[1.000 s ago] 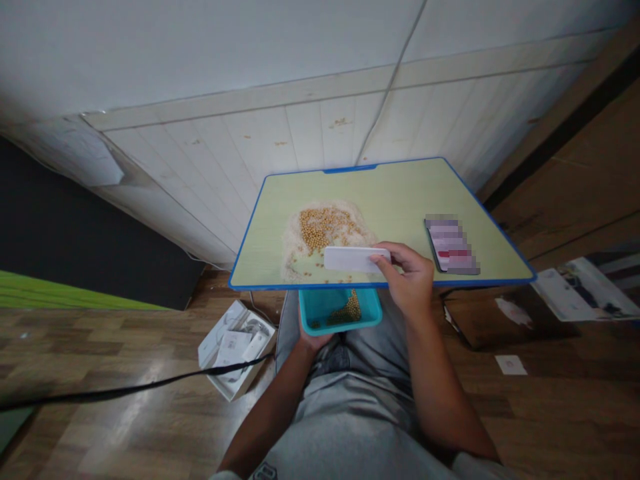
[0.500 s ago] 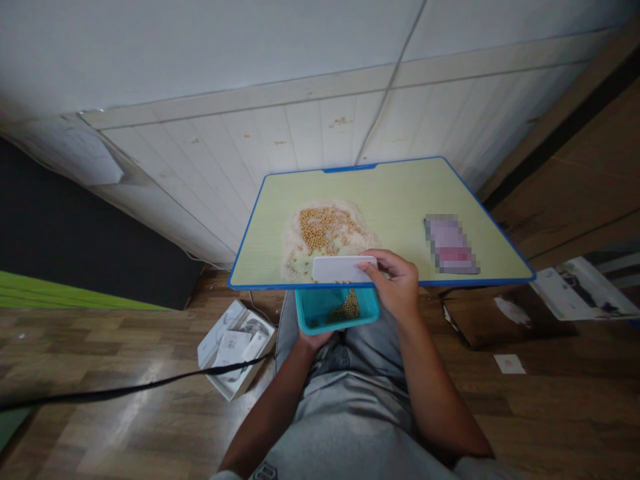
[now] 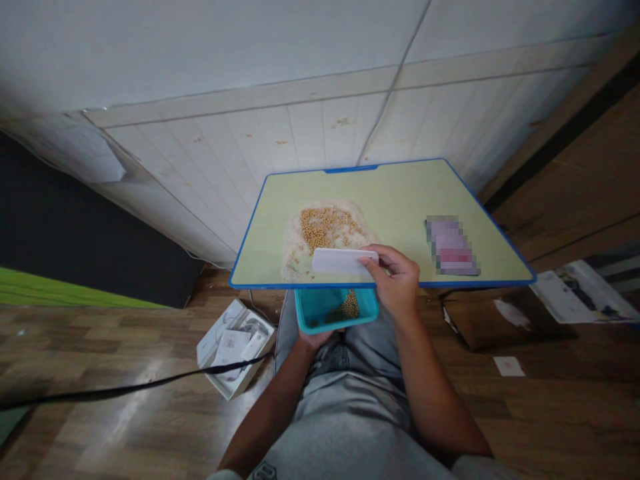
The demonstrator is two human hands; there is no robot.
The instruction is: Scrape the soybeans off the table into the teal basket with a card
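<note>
My right hand (image 3: 399, 279) pinches the right end of a white flat rectangular piece (image 3: 340, 261), possibly a lid, which stands on its long edge near the table's front. Just behind it lies a heap of soybeans (image 3: 317, 230) spread among pale rice-like grains (image 3: 356, 212). Below the front edge, my left hand (image 3: 314, 339) supports a teal plastic tray (image 3: 313, 328) from underneath; most of its fingers are hidden by the tray. Inside the tray, soybeans (image 3: 350, 307) are gathered toward the right side.
The folding table (image 3: 400, 193) has a pale green top and blue rim. A blurred-out phone-like rectangle (image 3: 451, 245) lies on its right. On the floor at left stands an open white box (image 3: 237, 350) with papers; a black strap (image 3: 150, 389) crosses there. A cardboard box (image 3: 493, 323) sits at right.
My right hand has moved the white piece slightly away from the table's front edge. The few beans at that edge are gone from there. My left hand and the tray stay put.
</note>
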